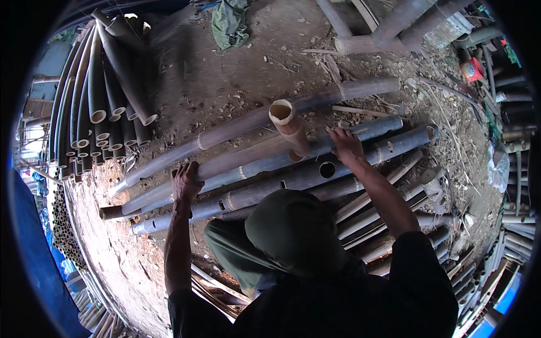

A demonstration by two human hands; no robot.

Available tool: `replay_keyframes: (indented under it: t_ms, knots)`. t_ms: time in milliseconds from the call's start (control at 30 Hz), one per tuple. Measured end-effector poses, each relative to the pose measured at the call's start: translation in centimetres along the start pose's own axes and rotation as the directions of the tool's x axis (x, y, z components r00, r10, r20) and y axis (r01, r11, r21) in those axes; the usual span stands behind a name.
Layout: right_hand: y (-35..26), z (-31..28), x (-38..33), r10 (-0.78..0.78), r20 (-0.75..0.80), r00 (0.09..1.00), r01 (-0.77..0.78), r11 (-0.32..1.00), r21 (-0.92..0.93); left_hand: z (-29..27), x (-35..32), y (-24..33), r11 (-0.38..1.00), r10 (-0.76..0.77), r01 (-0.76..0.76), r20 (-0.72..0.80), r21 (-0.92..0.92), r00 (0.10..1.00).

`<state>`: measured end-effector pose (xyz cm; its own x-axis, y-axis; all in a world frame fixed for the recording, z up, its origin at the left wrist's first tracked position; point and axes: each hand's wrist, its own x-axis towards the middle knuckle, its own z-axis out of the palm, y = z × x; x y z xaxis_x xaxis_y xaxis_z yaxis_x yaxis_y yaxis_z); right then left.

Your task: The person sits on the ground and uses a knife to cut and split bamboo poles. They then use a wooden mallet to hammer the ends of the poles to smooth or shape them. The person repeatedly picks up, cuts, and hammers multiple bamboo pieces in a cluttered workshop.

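Your left hand [185,183] and right hand [346,145] both grasp the long dark bamboo pole [270,163] lying across the stacked poles [383,214], hands well apart.

This is an outdoor bamboo yard, a rough open-air workshop where poles are stored and worked. The ground [225,73] beyond the hands is bare packed dirt strewn with dry splinters and chips. Directly under both hands [186,183] lies a row of long dark bamboo poles [293,174], one with a round hole [327,169] cut in its side (a sign of work done here). Far out past the left hand, a stack of cut poles [96,112] shows its hollow ends. Beyond the right hand, thicker poles [406,22] lie crossed, and more split lengths [383,214] pile up below that arm. A green cloth [228,22] lies crumpled on the dirt.
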<state>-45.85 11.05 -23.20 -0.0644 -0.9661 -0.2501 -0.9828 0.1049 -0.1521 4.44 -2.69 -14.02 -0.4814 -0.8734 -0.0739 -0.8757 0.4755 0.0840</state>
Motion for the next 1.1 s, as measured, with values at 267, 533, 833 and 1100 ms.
replay_keyframes:
  t_ms: [267, 533, 833, 1100]
  knots:
    - [7.6, 2.0, -15.6, 0.632, -0.524, 0.571, -0.366, 0.767, 0.527, 0.7, 1.4, 0.6, 1.000, 0.009, -0.010, -0.051, -0.002, 0.999]
    - [14.7, 2.1, -29.9, 0.746, -0.544, 0.384, -0.818, 0.548, 0.174, 1.7, 1.8, 0.0, 0.994, -0.083, 0.083, -0.010, 0.076, 0.997]
    - [2.0, 4.6, -18.0, 0.036, -0.156, 0.987, -0.020, 0.995, 0.102, 2.0, 2.2, -0.2, 0.996, -0.039, 0.046, -0.081, 0.081, 0.996]
    - [-2.2, 6.8, -30.1, 0.882, -0.233, 0.409, -0.654, 0.461, 0.600, 2.6, -0.2, -0.4, 0.985, -0.103, 0.110, -0.057, 0.130, 0.993]
